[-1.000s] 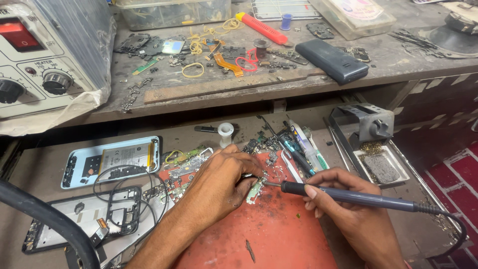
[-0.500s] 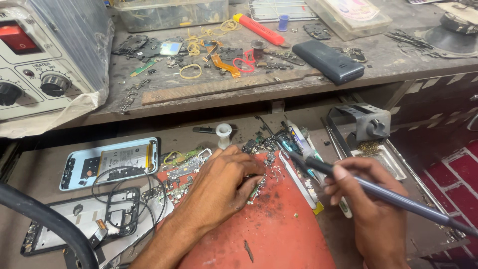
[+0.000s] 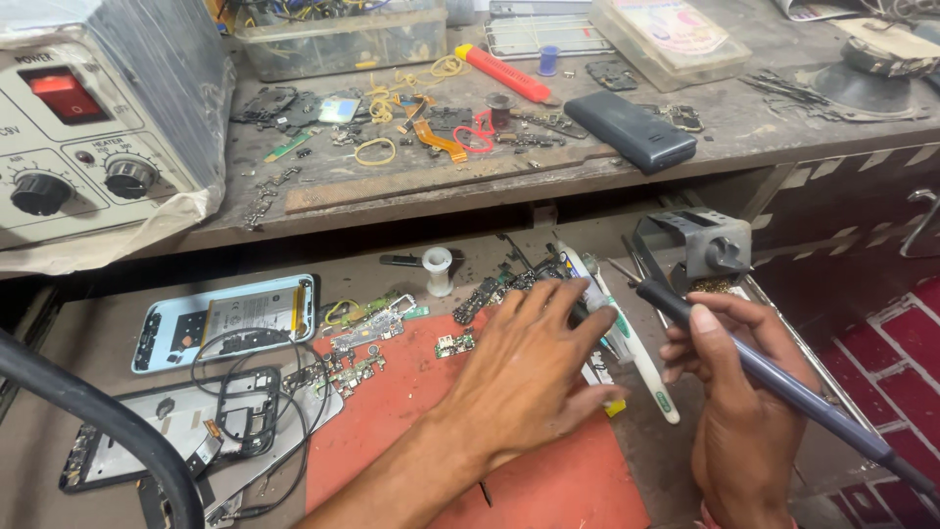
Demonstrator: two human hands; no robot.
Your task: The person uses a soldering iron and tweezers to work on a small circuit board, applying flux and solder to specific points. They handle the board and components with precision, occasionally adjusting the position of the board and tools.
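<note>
Left hand: the left hand (image 3: 534, 377) lies palm down over the upper right part of the flat red rubber work mat (image 3: 548, 485). Its fingers (image 3: 548, 306) stretch forward, slightly fanned, and the tips reach into the heap of small dark circuit-board scraps (image 3: 490, 289) at the mat's far edge. Whether they pin anything down cannot be told.
Right hand: the right hand (image 3: 734, 402) is curled around the slim blue-grey soldering iron (image 3: 783, 380). The thumb and forefinger pinch its barrel like a pen.
Iron tip: the tip is raised off the mat, just past the left fingertips and close to the grey metal iron stand (image 3: 700, 245).
Work piece: a small green connector board (image 3: 455, 344) lies on the mat just left of the left hand, untouched.
Nearby: a white plastic brush with green marks (image 3: 641, 370) lies between the two hands. A white solder spool (image 3: 438, 269) stands beyond the mat.
Step in hand: this looks like a pause between joints, with the left hand sorting or steadying parts while the iron is held clear.
Next move calls for: probably a firm hold on one small part, and bringing the tip down without grazing the left fingertips or the brush.
</note>
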